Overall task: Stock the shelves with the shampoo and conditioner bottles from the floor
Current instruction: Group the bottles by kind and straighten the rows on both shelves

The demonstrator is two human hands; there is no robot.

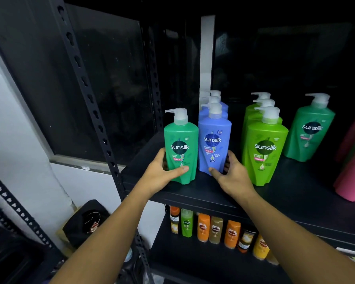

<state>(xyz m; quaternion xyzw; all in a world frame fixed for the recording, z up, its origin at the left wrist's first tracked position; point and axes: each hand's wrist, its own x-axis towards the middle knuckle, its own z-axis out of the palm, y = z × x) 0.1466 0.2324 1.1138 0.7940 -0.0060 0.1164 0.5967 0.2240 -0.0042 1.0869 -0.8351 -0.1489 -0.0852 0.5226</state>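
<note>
A person's left hand (pixel 162 172) grips the lower body of a dark green pump bottle (pixel 181 149), thumb laid across its front and fingers wrapped round its left side, while the right hand (pixel 233 173) holds a blue pump bottle (pixel 214 143) the same way, thumb at the lower front and fingers curled round the right side. Both bottles stand upright, touching side by side, near the front edge at the left end of a black metal shelf (pixel 209 194). More blue bottles (pixel 215 99) line up directly behind the blue one. To the right, apart from the pair, stands a row of lime green pump bottles (pixel 264 149), then a second dark green bottle (pixel 312 132) set further back, and pink bottles (pixel 351 167) at the frame's right edge. On the lower shelf (pixel 172 253) stands a line of smaller orange, green and yellow bottles (pixel 203 227). A black bag (pixel 84 222) sits on the floor at lower left.
</note>
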